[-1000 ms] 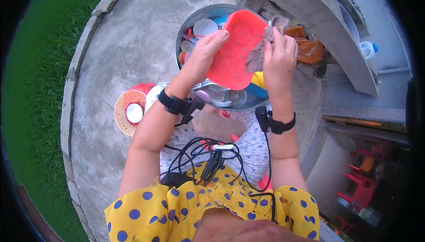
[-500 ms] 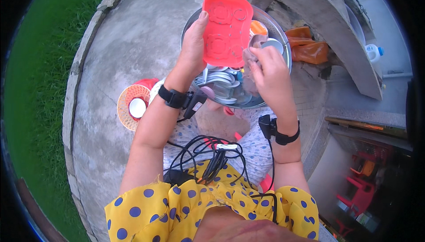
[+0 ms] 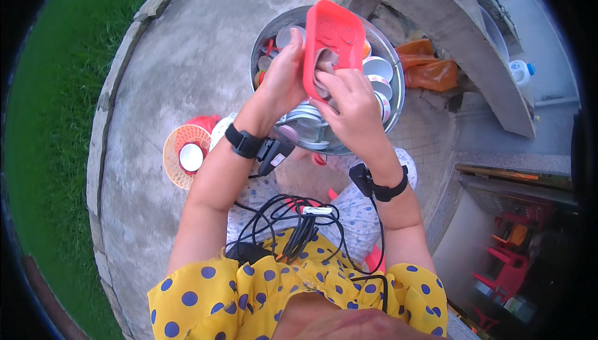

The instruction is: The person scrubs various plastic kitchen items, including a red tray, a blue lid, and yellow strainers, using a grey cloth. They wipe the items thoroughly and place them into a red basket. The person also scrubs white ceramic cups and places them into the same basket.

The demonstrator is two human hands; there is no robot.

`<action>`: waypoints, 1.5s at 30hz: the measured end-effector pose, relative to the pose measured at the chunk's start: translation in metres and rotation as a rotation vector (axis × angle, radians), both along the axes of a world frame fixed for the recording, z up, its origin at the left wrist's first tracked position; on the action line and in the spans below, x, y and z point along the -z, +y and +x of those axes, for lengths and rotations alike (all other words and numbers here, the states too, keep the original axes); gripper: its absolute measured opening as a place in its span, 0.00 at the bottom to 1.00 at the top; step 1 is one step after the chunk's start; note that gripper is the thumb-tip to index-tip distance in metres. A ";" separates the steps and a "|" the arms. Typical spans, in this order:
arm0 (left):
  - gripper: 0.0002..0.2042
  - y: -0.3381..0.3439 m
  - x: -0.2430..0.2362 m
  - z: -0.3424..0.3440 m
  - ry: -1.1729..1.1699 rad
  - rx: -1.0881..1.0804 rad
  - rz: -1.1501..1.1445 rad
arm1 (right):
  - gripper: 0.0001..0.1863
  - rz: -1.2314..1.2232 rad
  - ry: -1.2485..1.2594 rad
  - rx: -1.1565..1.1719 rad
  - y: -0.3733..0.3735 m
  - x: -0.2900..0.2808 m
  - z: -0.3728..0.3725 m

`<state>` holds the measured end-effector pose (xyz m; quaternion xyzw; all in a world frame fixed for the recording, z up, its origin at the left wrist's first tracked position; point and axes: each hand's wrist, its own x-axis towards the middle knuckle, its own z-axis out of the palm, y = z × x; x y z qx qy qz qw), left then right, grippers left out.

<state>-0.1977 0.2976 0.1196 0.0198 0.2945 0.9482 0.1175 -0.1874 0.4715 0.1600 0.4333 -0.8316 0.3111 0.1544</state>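
Right over the big metal basin the person holds a red plastic tray up on edge, its hollow side turned toward the right hand, which I take to be so that drips fall back among the dishes below. The left hand has its fingers closed round the tray's left edge, thumb behind, keeping it steady. The right hand is curled around a greyish rag and presses it into the tray's hollow, the fingers shut on the cloth. The basin sits on the concrete floor and is crowded with white bowls, lids and small cups, so there is little free room beneath the tray. To the person's left an orange basket stands on the floor with a white cup inside it. An orange bag lies beyond the basin by a grey concrete ledge, and grass borders the paving. Black cables hang loose over the person's lap, close under the forearms.
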 end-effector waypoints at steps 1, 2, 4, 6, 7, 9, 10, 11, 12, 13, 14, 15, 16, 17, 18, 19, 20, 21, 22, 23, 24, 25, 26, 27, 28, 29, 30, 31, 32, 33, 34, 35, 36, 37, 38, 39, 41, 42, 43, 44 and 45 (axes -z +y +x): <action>0.30 -0.003 0.002 -0.001 0.050 0.064 0.013 | 0.24 -0.060 -0.023 -0.014 0.003 -0.003 -0.001; 0.31 -0.002 0.001 -0.002 0.043 -0.010 -0.134 | 0.23 -0.187 -0.176 0.004 0.005 -0.008 0.000; 0.32 0.002 -0.002 -0.002 0.025 -0.163 -0.428 | 0.22 -0.439 -0.485 0.038 0.010 -0.022 0.003; 0.32 0.005 -0.001 -0.001 -0.129 -0.241 -0.524 | 0.20 -0.725 -0.838 -0.037 0.022 -0.028 -0.001; 0.31 0.003 0.007 -0.004 -0.234 -0.216 -0.495 | 0.20 -0.885 -0.903 -0.099 0.023 -0.023 -0.007; 0.29 0.008 -0.007 -0.001 -0.469 -0.145 -0.420 | 0.21 -1.091 -0.981 -0.190 0.028 -0.014 -0.016; 0.28 0.006 -0.001 -0.003 -0.348 -0.076 -0.229 | 0.21 -1.121 -1.007 -0.183 0.029 -0.012 -0.017; 0.27 0.001 0.004 -0.004 -0.227 -0.014 -0.039 | 0.22 -1.150 -1.039 -0.182 0.027 -0.012 -0.016; 0.26 -0.003 0.008 -0.006 -0.105 0.048 0.150 | 0.22 -1.178 -1.071 -0.180 0.025 -0.012 -0.016; 0.26 -0.006 0.012 -0.008 -0.089 -0.042 0.170 | 0.23 -1.144 -1.082 -0.184 0.025 -0.012 -0.017; 0.25 -0.006 0.010 -0.009 -0.073 -0.131 0.189 | 0.24 -1.109 -1.091 -0.186 0.026 -0.011 -0.020; 0.24 -0.007 0.007 -0.010 -0.056 -0.219 0.209 | 0.24 -1.075 -1.099 -0.188 0.026 -0.010 -0.021; 0.24 -0.008 0.005 -0.009 -0.043 -0.251 0.230 | 0.25 -1.005 -1.096 -0.161 0.026 -0.008 -0.021; 0.24 -0.010 0.003 -0.008 -0.029 -0.283 0.250 | 0.26 -0.935 -1.090 -0.134 0.026 -0.006 -0.020; 0.23 -0.012 0.001 -0.008 -0.015 -0.316 0.270 | 0.26 -0.866 -1.084 -0.108 0.025 -0.005 -0.020; 0.23 -0.012 0.001 -0.012 -0.022 -0.408 0.272 | 0.27 -0.802 -1.083 -0.082 0.024 -0.005 -0.020; 0.23 -0.013 0.000 -0.012 -0.015 -0.436 0.255 | 0.28 -0.773 -1.060 -0.043 0.025 -0.006 -0.021; 0.23 -0.016 -0.003 -0.011 -0.008 -0.463 0.239 | 0.28 -0.743 -1.037 -0.005 0.027 -0.008 -0.021; 0.23 -0.018 -0.005 -0.010 -0.001 -0.490 0.222 | 0.28 -0.713 -1.013 0.034 0.028 -0.009 -0.022; 0.23 -0.021 -0.003 -0.010 0.006 -0.524 0.169 | 0.26 -0.721 -0.917 0.110 0.028 -0.006 -0.025; 0.23 -0.021 -0.002 -0.010 0.019 -0.523 0.144 | 0.26 -0.670 -0.728 0.166 0.028 -0.003 -0.027; 0.23 -0.022 -0.001 -0.010 0.033 -0.522 0.120 | 0.25 -0.617 -0.539 0.219 0.029 0.000 -0.029; 0.23 -0.021 -0.001 -0.010 0.045 -0.519 0.097 | 0.24 -0.559 -0.350 0.271 0.029 0.000 -0.029; 0.22 -0.018 -0.002 -0.010 0.059 -0.530 0.084 | 0.21 -0.571 -0.205 0.298 0.026 0.002 -0.026; 0.21 -0.014 -0.003 -0.010 0.074 -0.540 0.071 | 0.20 -0.507 -0.083 0.292 0.025 0.000 -0.025; 0.21 -0.011 -0.004 -0.010 0.088 -0.552 0.057 | 0.20 -0.443 0.037 0.285 0.024 -0.003 -0.024; 0.21 -0.010 -0.003 -0.009 0.100 -0.510 0.056 | 0.20 -0.379 0.157 0.276 0.023 -0.004 -0.023; 0.22 -0.010 -0.002 -0.009 0.112 -0.467 0.055 | 0.20 -0.357 0.098 0.239 0.020 0.000 -0.019; 0.23 -0.009 -0.002 -0.009 0.123 -0.421 0.054 | 0.20 -0.274 0.159 0.190 0.015 0.001 -0.016; 0.23 -0.007 -0.001 -0.009 0.109 -0.418 0.042 | 0.21 -0.191 0.218 0.141 0.010 0.002 -0.013; 0.23 -0.004 -0.001 -0.008 0.094 -0.415 0.030 | 0.21 -0.108 0.277 0.090 0.005 0.003 -0.010; 0.23 -0.003 0.000 -0.006 0.080 -0.415 0.017 | 0.23 -0.030 0.275 0.071 0.001 0.001 -0.006; 0.23 -0.005 0.002 -0.006 0.092 -0.369 0.044 | 0.23 -0.046 0.261 0.085 0.001 0.001 -0.005; 0.23 -0.009 0.003 -0.007 0.104 -0.322 0.071 | 0.23 -0.062 0.246 0.098 0.001 0.002 -0.005; 0.23 -0.009 0.001 -0.008 0.116 -0.273 0.102 | 0.23 -0.075 0.233 0.114 0.002 0.002 -0.007; 0.23 -0.008 -0.001 -0.007 0.096 -0.247 0.114 | 0.21 -0.101 0.293 0.162 0.003 0.004 -0.010; 0.24 -0.006 -0.006 -0.002 0.055 -0.194 0.138 | 0.18 -0.144 0.333 0.279 0.008 0.005 -0.015; 0.24 -0.005 -0.006 -0.001 0.076 -0.188 0.123 | 0.18 -0.166 0.353 0.337 0.010 0.006 -0.018; 0.24 -0.003 -0.006 -0.001 0.097 -0.181 0.109 | 0.17 -0.164 0.347 0.384 0.013 0.009 -0.022; 0.24 -0.002 -0.006 -0.001 0.118 -0.176 0.094 | 0.17 -0.192 0.333 0.413 0.015 0.009 -0.024; 0.24 0.000 -0.006 0.000 0.118 -0.158 0.063 | 0.17 -0.221 0.319 0.443 0.018 0.009 -0.026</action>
